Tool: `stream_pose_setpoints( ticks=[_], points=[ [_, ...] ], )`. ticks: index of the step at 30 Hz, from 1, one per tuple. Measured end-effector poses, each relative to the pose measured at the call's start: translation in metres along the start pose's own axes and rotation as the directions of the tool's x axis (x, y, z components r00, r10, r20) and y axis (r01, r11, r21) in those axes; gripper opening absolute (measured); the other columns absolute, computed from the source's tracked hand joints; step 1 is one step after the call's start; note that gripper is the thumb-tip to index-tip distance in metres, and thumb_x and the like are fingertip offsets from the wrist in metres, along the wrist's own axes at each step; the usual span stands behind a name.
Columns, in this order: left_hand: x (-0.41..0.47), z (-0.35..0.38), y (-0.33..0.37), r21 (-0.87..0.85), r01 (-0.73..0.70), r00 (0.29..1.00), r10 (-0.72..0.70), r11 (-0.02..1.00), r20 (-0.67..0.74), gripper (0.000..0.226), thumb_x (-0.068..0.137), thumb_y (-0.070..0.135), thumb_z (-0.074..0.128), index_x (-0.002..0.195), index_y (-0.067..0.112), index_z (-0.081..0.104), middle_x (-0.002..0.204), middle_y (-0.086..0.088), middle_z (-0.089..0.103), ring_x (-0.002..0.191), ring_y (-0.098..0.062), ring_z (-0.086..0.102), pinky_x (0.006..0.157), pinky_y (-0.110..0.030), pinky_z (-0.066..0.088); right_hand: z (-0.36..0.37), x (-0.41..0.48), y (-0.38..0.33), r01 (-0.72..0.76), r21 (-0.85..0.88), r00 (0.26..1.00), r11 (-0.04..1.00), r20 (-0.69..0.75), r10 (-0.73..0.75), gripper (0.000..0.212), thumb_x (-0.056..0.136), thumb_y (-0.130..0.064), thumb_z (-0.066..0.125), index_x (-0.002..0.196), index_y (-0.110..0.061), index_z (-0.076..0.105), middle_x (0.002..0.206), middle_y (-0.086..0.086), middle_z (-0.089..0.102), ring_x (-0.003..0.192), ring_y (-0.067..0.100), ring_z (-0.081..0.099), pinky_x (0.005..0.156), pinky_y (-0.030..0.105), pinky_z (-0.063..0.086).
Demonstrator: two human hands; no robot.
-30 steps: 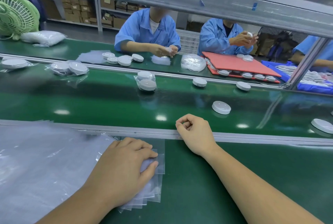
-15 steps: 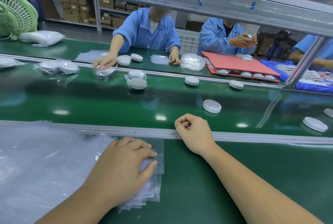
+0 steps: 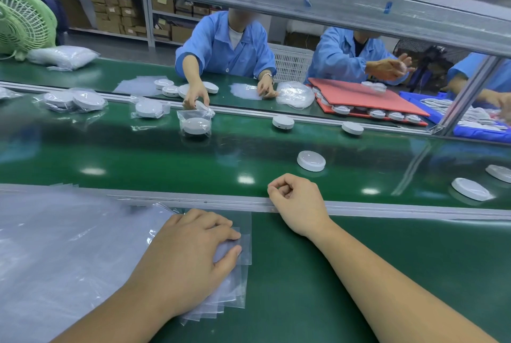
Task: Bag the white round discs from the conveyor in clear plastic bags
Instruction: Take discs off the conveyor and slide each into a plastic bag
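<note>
My left hand (image 3: 190, 257) lies flat on a fanned stack of clear plastic bags (image 3: 244, 228) on the green bench, fingers spread over the top bag. My right hand (image 3: 298, 204) rests as a curled fist on the metal rail at the belt's near edge and holds nothing. A bare white round disc (image 3: 311, 160) sits on the conveyor belt (image 3: 138, 154) just beyond that fist. Two more bare discs (image 3: 471, 189) (image 3: 499, 172) lie at the right. Further back ride two discs (image 3: 282, 122) (image 3: 352, 127) and a bagged disc (image 3: 195, 125).
A large clear plastic sheet (image 3: 55, 246) covers the bench at my left. Bagged discs (image 3: 74, 101) sit far left on the belt. Across the belt, people in blue coats work beside a red tray (image 3: 367, 96). A green fan (image 3: 22, 22) stands at the far left.
The discs and bagged discs have travelled left along the belt. The person opposite has reached onto the belt to a bagged disc. My two hands have stayed put.
</note>
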State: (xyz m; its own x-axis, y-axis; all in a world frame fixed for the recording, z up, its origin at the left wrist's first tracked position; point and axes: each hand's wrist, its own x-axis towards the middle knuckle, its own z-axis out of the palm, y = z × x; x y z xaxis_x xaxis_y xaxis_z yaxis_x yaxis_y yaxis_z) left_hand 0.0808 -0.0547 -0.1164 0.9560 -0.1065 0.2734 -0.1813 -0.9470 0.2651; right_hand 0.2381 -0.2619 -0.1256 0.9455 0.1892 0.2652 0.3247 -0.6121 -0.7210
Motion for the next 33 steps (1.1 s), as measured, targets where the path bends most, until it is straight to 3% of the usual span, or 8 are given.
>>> stream_pose_setpoints(
  ticks=[8, 21, 30, 31, 33],
  points=[
    [0.000, 0.000, 0.000, 0.010, -0.009, 1.000, 0.009, 1.000, -0.012, 0.046, 0.090, 0.066, 0.032, 0.116, 0.049, 0.067, 0.120, 0.033, 0.057, 0.116, 0.005, 0.047, 0.099, -0.027, 0.038, 0.000, 0.000, 0.000, 0.000, -0.013, 1.000, 1.000, 0.002, 0.000, 0.011, 0.090, -0.034, 0.066, 0.079, -0.033, 0.068, 0.074, -0.012, 0.067, 0.057, 0.001, 0.054, 0.056, 0.010, 0.044],
    [0.000, 0.000, 0.000, 0.011, -0.014, 1.000, 0.014, 1.000, -0.009, 0.046, 0.091, 0.067, 0.032, 0.115, 0.049, 0.066, 0.121, 0.034, 0.057, 0.117, 0.005, 0.046, 0.100, -0.027, 0.038, -0.001, -0.001, 0.000, -0.016, 0.019, 1.000, 1.000, 0.003, 0.016, 0.012, 0.090, -0.031, 0.067, 0.079, -0.033, 0.068, 0.073, -0.011, 0.067, 0.056, 0.001, 0.054, 0.056, 0.009, 0.042],
    [0.002, -0.004, 0.002, 0.002, -0.041, 0.996, 0.041, 0.999, -0.083, 0.038, 0.094, 0.062, 0.036, 0.095, 0.044, 0.069, 0.101, 0.032, 0.062, 0.101, 0.001, 0.055, 0.088, -0.028, 0.046, 0.001, 0.003, -0.005, -0.105, 0.056, 0.994, 0.993, 0.039, 0.103, 0.003, 0.088, -0.039, 0.068, 0.087, -0.037, 0.070, 0.071, -0.017, 0.067, 0.062, -0.001, 0.058, 0.066, 0.023, 0.046],
    [0.001, -0.004, 0.002, 0.000, -0.046, 0.995, 0.046, 0.999, -0.093, 0.035, 0.094, 0.061, 0.038, 0.095, 0.044, 0.068, 0.098, 0.031, 0.062, 0.099, -0.001, 0.056, 0.086, -0.029, 0.048, 0.001, 0.005, -0.006, -0.122, 0.055, 0.993, 0.991, 0.011, 0.121, 0.006, 0.087, -0.040, 0.066, 0.092, -0.038, 0.070, 0.074, -0.018, 0.067, 0.065, 0.000, 0.060, 0.069, 0.026, 0.050],
    [0.002, -0.004, 0.002, 0.000, -0.056, 0.992, 0.056, 0.998, -0.111, 0.031, 0.093, 0.060, 0.041, 0.100, 0.046, 0.069, 0.093, 0.029, 0.062, 0.094, -0.002, 0.057, 0.082, -0.030, 0.050, -0.002, 0.017, -0.008, -0.082, -0.096, 0.984, 0.992, -0.168, 0.065, 0.021, 0.087, -0.043, 0.061, 0.106, -0.039, 0.066, 0.099, -0.017, 0.065, 0.081, 0.007, 0.065, 0.075, 0.031, 0.053]
  ],
)
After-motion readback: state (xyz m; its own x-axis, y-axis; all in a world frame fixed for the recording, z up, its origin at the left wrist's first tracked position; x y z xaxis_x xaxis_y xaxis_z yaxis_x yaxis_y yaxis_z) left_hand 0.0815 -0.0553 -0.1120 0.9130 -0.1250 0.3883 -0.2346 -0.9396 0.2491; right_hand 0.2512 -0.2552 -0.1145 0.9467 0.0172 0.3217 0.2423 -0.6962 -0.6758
